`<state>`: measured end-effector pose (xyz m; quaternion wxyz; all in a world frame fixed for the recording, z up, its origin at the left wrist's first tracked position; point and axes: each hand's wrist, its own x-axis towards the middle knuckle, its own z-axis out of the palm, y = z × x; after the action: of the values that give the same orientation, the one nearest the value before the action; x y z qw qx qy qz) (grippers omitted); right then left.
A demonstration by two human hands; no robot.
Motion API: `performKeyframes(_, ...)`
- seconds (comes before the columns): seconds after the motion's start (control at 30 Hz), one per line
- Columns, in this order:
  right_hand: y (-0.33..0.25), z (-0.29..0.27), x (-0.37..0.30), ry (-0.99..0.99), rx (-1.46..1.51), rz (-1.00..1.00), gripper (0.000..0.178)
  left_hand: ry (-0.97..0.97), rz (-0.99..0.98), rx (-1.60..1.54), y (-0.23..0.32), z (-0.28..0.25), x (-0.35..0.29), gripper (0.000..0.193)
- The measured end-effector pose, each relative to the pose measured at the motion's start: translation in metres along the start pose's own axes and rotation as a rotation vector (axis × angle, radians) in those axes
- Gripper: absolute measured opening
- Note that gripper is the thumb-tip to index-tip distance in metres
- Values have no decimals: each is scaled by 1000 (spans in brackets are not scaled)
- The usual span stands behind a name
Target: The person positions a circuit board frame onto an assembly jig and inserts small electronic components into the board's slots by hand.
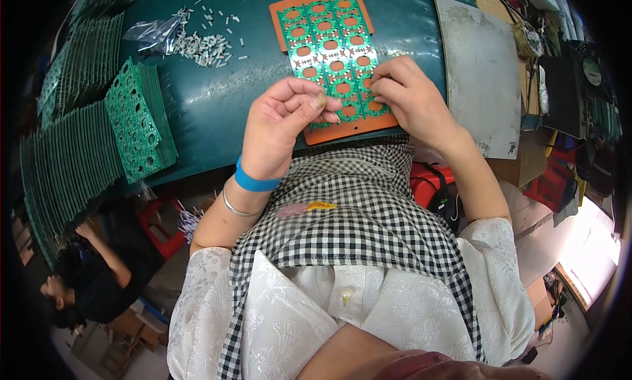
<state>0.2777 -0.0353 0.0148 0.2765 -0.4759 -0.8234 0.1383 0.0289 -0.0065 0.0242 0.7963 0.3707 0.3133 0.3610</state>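
Observation:
A green circuit board panel (pixel 324 44) with rows of oval openings lies on an orange carrier plate (pixel 316 138) in front of me. My left hand (pixel 283 113), with a blue wristband, hovers over the near left part of the panel. Its thumb and fingers are closed together, and whatever they hold is too small to tell. Over the panel's near right edge, my right hand (pixel 411 97) has its fingers pinched and curled down. Its fingertips are at the board, and what is between them is hidden.
Small white parts (pixel 204 50) lie heaped beside a clear plastic bag (pixel 151 32) on the green tabletop (pixel 217 107). Stacked green panels (pixel 135 123) stand at left. A grey board (pixel 477 71) lies at right. Another person (pixel 99 275) is at lower left.

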Motion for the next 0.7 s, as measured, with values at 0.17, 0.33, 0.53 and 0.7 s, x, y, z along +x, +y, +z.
performKeyframes(0.17, -2, -1, 0, -42, -74, -39, 20, 1, -1, 42, -1, 6, -5, 15)
performKeyframes(0.33, 12, -15, 8, -21, 80, -20, 24, -156, -100, 44, -8, 10, -22, 12)
performKeyframes(0.53, 69, -24, 69, 31, 67, 221, 21, -327, -386, 104, -33, 15, -25, 9)
performKeyframes(0.7, 110, 21, 116, 53, -154, 193, 32, -235, -212, 338, -46, 8, -23, 9)
